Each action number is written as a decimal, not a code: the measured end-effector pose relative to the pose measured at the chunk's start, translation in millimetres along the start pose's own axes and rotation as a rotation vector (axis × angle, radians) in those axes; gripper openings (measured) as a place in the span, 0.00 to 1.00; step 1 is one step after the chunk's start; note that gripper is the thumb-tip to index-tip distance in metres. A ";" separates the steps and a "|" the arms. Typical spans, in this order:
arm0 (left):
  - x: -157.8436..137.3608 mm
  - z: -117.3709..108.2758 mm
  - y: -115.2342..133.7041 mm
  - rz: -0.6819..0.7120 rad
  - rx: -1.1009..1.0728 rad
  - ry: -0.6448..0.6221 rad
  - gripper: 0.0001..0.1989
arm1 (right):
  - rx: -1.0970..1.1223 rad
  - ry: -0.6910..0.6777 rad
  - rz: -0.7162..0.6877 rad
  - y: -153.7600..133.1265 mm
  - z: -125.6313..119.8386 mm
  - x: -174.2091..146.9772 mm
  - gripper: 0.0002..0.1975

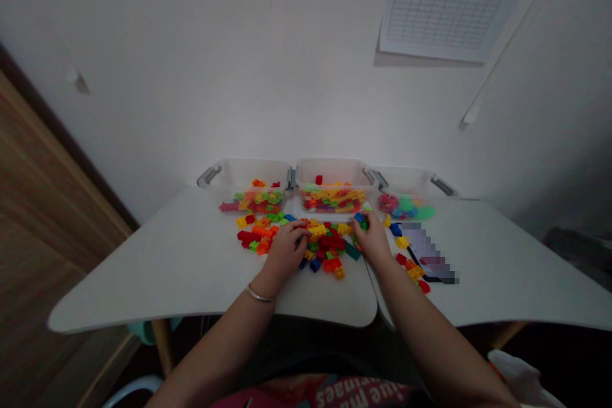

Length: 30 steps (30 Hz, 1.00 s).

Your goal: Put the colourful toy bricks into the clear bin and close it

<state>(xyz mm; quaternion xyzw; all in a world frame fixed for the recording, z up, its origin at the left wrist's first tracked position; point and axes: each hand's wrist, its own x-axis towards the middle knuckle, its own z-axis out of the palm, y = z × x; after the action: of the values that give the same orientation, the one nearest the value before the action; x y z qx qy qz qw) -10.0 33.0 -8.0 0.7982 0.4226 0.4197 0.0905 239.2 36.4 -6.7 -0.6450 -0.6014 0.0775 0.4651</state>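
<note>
A loose pile of toy building bricks (pixel 329 242) in red, orange, yellow, green and blue lies on the white table in front of me. My left hand (pixel 287 247) rests over the pile's left half, its fingers bent and the thumb apart from them; I see nothing held there. At the pile's right edge, my right hand (pixel 371 239) is closed, thumb and forefinger around a blue brick (pixel 358 218). A green piece shows just beside it. The undersides of both hands' fingers are hidden.
Behind the pile stand a left clear bin (pixel 248 172), a middle clear bin (pixel 329 170) and a right clear bin (pixel 406 178), all holding toy pieces. A phone-like device (pixel 428 252), partly pixelated, lies to the right beside scattered bricks (pixel 414 269). Two tabletops (pixel 191 268) meet near my right wrist.
</note>
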 end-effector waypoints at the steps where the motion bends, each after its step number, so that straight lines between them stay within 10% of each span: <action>1: -0.1 -0.2 -0.1 0.002 0.003 -0.001 0.10 | 0.033 0.012 0.015 -0.6 1.6 1.4 0.17; 11: 0.3 -0.7 1.4 -0.025 -0.012 0.004 0.11 | 0.370 0.200 0.160 -23.1 17.6 11.7 0.19; 30: -1.7 7.8 -8.7 -0.068 -0.047 0.117 0.21 | -0.148 -0.246 -0.375 -74.3 49.2 -12.3 0.13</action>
<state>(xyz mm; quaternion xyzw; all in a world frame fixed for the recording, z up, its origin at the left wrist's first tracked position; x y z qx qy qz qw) -9.9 38.9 -18.2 0.7550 0.4443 0.4720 0.0985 151.1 39.3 11.8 -0.5400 -0.7668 0.0234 0.3462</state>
